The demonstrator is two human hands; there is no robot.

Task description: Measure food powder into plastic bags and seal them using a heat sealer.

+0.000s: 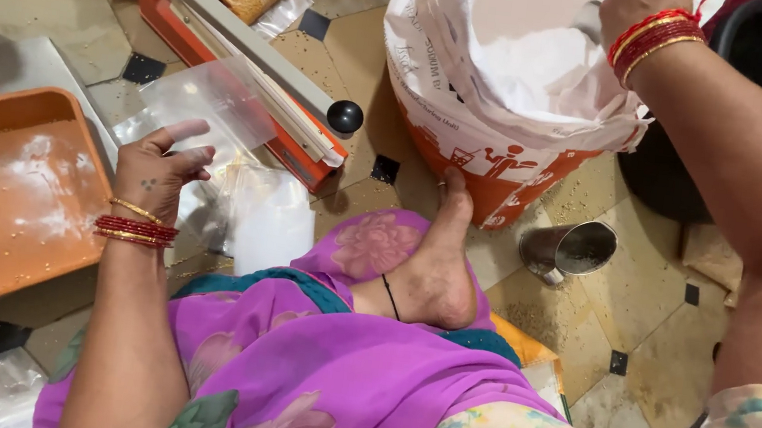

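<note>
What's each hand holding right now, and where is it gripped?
Left hand pinches a clear plastic bag at its lower edge. Right hand reaches into the white sack; its hold is hidden.

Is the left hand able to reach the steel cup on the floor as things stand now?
Probably not easily. The left hand holds a clear plastic bag at the far side, and the raised foot and the big sack lie between it and the steel cup.

Bright, warm, even indoor light, soft shadows under the orange-and-white printed sack (500, 175) and short steel cup (571, 250), mild glare on the clear plastic bags (212, 104), white powder nearly blown out, slight wide-angle stretch and softness at the frame edges.
</note>
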